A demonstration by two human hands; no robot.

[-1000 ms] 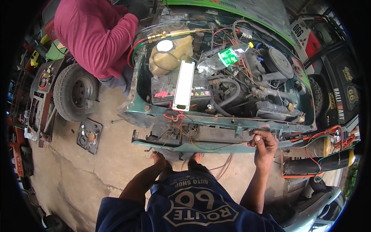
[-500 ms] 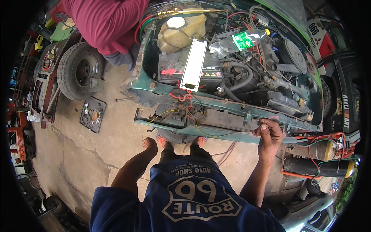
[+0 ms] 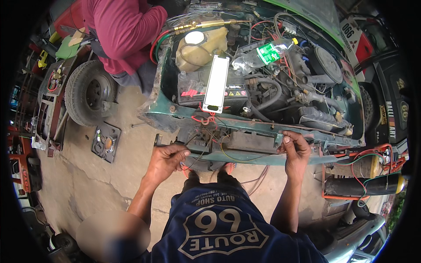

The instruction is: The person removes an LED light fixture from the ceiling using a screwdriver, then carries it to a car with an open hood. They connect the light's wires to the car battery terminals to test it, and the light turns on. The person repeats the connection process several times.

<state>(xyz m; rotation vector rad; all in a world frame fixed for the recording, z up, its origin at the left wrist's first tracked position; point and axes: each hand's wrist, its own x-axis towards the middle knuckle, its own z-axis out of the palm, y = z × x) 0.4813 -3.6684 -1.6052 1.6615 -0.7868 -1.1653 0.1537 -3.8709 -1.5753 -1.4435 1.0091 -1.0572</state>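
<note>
My right hand [image 3: 297, 153] pinches the end of a thin yellow wire [image 3: 245, 160], which runs left along the green front panel [image 3: 245, 156] of the vehicle. At the left end of that panel, my left hand [image 3: 166, 161] is closed in a pinch on what looks like a thin dark wire. Between my hands, more loose wires [image 3: 213, 141] hang from the front opening. A white flat work light [image 3: 216, 83] leans on the black battery [image 3: 190, 83], with red wires [image 3: 207, 117] below its lower end.
A plastic bottle [image 3: 266, 53] lies on the engine, beside a yellowed fluid tank [image 3: 201, 48]. Another person in a maroon top [image 3: 127, 35] is at the left fender. A wheel [image 3: 90, 92] and a dark tray [image 3: 106, 142] stand left. Gas cylinders [image 3: 364, 185] lie right.
My left hand has risen and turned, its pinched fingers now by the panel's left end. My right hand has shifted slightly left with the yellow wire. The work light sits lower in view.
</note>
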